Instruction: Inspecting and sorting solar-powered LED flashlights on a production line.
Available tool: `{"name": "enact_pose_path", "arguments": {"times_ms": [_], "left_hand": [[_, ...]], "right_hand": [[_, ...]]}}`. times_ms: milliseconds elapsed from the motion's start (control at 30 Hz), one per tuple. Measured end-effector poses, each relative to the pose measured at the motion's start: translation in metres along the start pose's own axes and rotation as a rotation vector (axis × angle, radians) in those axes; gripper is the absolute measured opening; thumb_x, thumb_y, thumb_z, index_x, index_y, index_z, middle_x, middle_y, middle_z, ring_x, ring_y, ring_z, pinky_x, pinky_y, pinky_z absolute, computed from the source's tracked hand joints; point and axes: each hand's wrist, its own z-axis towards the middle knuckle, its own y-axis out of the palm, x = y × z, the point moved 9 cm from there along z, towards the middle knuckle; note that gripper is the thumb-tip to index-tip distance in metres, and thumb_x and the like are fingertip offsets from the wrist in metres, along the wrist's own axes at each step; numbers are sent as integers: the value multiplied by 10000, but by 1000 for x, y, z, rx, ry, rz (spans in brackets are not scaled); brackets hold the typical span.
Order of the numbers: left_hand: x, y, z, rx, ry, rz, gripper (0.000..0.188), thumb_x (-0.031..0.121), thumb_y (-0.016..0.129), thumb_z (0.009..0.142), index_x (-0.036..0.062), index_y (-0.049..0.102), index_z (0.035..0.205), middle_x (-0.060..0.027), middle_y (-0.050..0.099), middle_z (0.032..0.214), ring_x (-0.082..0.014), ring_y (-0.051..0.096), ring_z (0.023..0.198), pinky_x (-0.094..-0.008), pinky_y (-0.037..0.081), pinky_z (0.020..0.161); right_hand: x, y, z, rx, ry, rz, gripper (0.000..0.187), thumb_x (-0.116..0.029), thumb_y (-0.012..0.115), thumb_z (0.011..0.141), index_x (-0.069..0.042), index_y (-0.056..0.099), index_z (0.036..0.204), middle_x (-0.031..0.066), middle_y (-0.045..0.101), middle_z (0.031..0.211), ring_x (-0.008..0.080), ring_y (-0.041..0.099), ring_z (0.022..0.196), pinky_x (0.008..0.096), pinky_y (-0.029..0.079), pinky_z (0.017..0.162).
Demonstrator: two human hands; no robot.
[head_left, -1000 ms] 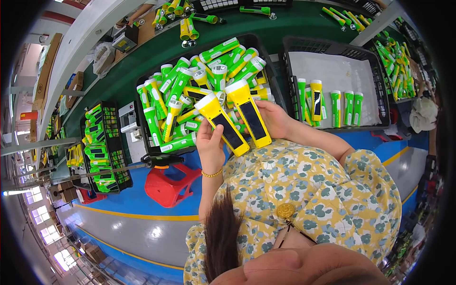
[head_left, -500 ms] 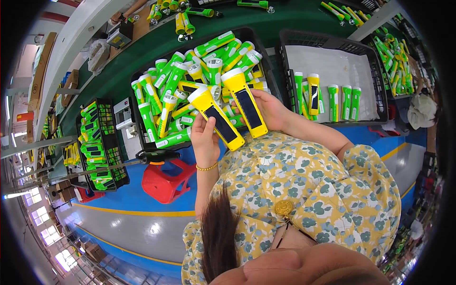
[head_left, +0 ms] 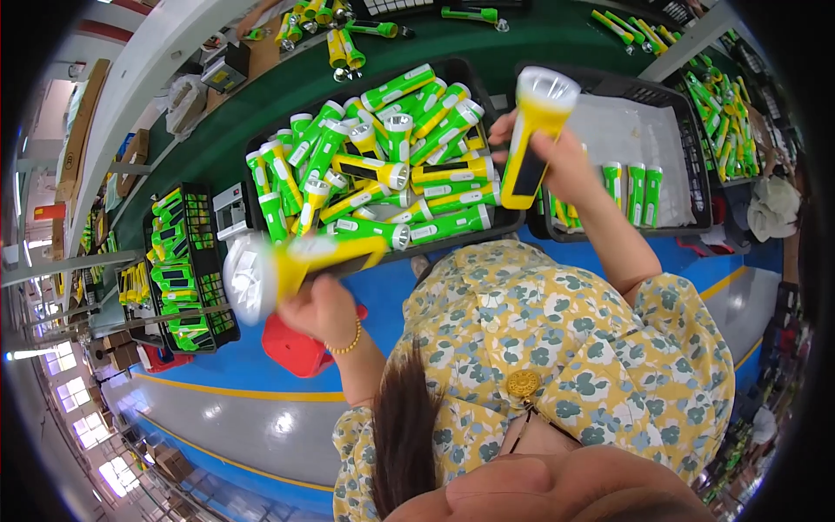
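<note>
L torch (head_left: 335, 252) has swung out low L & R torch (head_left: 531, 143) up R since prev. frame, now well apart. L hand (head_left: 323, 309) blurred, its grip pinching L torch's body; R hand (head_left: 564, 165) grip pinches R torch btwn thumb & fingers, head up, in front of adj. crates. Green tabletop (head_left: 409, 56) carries full crate (head_left: 474, 238), piled w/ green/yellow torches (head_left: 327, 150), & paper-lined crate (head_left: 609, 233) w/ a few. Side crate (head_left: 209, 300) far L. Red stool (head_left: 294, 350) on blue/grey floor (head_left: 243, 418) w/ yellow lines; windows (head_left: 118, 476) lower L.
</note>
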Motion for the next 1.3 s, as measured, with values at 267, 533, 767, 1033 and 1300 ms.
{"name": "enact_pose_path", "arguments": {"times_ms": [267, 533, 767, 1033, 1300], "left_hand": [[-114, 97, -59, -143, -763, -383, 487, -90, 571, 818, -30, 410, 1275, -93, 524, 1219, -162, 511, 1108, -285, 402, 948], [-154, 102, -53, -517, -496, 129, 386, 109, 564, 888, 4, 487, 1251, -138, 537, 1209, -207, 512, 1109, -307, 390, 944], [-232, 14, -28, -547, -97, 1249, 481, 156, 719, 715, 30, 548, 1146, -177, 508, 1195, -370, 479, 1106, -437, 405, 927], [-292, -7, -29, -802, -127, 1747, 413, 193, 750, 634, 90, 615, 1011, -79, 527, 996, -264, 502, 1016, -440, 433, 774], [-220, 57, -35, -1006, 250, 1307, 351, 142, 748, 610, 185, 680, 951, -104, 240, 1467, -339, 263, 1325, -538, 245, 1054]], "right_hand": [[91, 44, -24, -365, 268, -214, 507, -291, 663, 827, -37, 488, 1229, 59, 550, 1164, 134, 481, 1091, 307, 387, 948], [84, -41, -37, 25, 303, 149, 512, -337, 650, 829, -44, 506, 1225, 72, 571, 1155, 166, 570, 1027, 330, 474, 879], [46, -213, -94, 655, 291, -397, 360, -305, 613, 869, -35, 543, 1098, 36, 614, 904, 93, 576, 762, 264, 471, 657], [79, -256, -134, 792, 453, -823, 525, -350, 656, 808, 23, 535, 1156, 175, 619, 1028, 257, 590, 970, 338, 449, 840], [29, -208, -107, 919, -143, -1429, 534, -178, 625, 812, -47, 418, 1287, 264, 339, 1347, 416, 360, 1236, 435, 325, 1017]]}}
